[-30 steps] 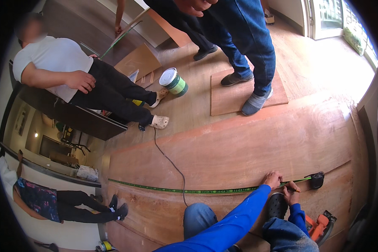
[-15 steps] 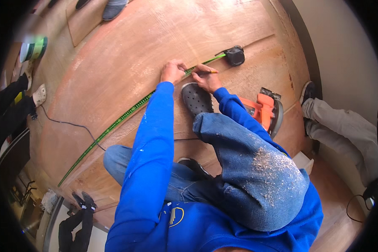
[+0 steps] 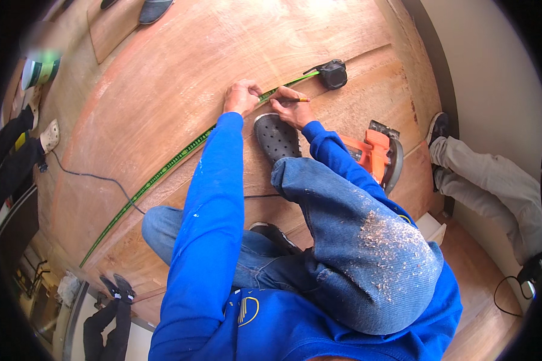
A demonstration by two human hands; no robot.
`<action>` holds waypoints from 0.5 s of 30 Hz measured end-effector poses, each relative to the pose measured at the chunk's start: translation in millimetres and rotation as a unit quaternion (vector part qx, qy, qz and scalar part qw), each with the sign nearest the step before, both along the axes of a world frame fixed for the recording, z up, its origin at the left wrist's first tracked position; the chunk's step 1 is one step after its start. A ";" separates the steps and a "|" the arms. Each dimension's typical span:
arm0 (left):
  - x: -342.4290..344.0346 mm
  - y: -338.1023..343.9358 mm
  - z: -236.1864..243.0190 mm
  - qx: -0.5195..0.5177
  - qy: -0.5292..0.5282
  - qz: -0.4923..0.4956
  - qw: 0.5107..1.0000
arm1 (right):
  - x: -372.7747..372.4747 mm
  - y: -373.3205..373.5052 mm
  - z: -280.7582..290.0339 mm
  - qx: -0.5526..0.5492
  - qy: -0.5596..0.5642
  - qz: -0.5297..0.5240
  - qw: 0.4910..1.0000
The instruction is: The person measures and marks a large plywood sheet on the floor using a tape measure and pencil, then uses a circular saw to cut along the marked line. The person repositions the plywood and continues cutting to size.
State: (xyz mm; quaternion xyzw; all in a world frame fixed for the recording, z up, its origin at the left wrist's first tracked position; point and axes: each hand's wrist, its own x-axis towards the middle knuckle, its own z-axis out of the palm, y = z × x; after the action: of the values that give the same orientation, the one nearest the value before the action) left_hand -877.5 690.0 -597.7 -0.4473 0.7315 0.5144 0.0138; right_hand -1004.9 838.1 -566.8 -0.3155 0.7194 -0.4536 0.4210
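Note:
A green tape measure blade (image 3: 162, 171) runs diagonally across a large plywood sheet (image 3: 180, 78) to its black case (image 3: 333, 73). My left hand (image 3: 241, 97) presses the blade flat against the wood. My right hand (image 3: 290, 107) holds a pencil (image 3: 295, 100) with its tip at the blade, just right of the left hand. Both arms are in blue sleeves. My dark perforated shoe (image 3: 276, 138) rests on the sheet just below the hands.
An orange circular saw (image 3: 376, 156) lies on the plywood right of my knee. A black cord (image 3: 96, 178) crosses the sheet at left. Another person's grey-trousered leg (image 3: 494, 186) lies by the wall at right. A white and green bucket (image 3: 39, 71) stands far left.
The view swung down from the room onto my own body and hands. Both hands stay at the tape, the left pressing it, the right with the pencil.

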 end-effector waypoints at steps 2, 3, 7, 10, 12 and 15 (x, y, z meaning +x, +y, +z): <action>-0.4 0.5 0.8 -0.016 0.006 -0.009 1.000 | -0.5 0.6 1.1 -0.004 0.004 -0.001 1.000; -0.6 0.8 1.4 -0.021 0.006 -0.012 1.000 | -0.7 1.1 1.4 0.002 0.003 -0.001 1.000; -0.8 0.6 3.5 -0.024 0.009 -0.015 1.000 | -0.8 2.1 1.2 -0.002 0.021 0.001 1.000; -0.8 -0.2 4.5 -0.022 0.007 -0.017 1.000 | 0.2 0.9 1.5 0.005 0.020 0.002 1.000; -0.8 -0.7 5.0 -0.019 0.005 -0.019 1.000 | 1.0 -0.4 2.0 0.003 0.027 0.002 1.000; -1.2 -0.9 5.3 -0.001 0.003 -0.009 1.000 | 2.4 -1.4 1.8 0.005 0.036 -0.001 0.999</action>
State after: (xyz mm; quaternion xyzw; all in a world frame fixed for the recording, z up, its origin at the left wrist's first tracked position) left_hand -878.7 689.1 -592.4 -0.4391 0.7361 0.5149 0.0154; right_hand -1002.5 836.6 -565.0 -0.3283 0.7366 -0.4390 0.3961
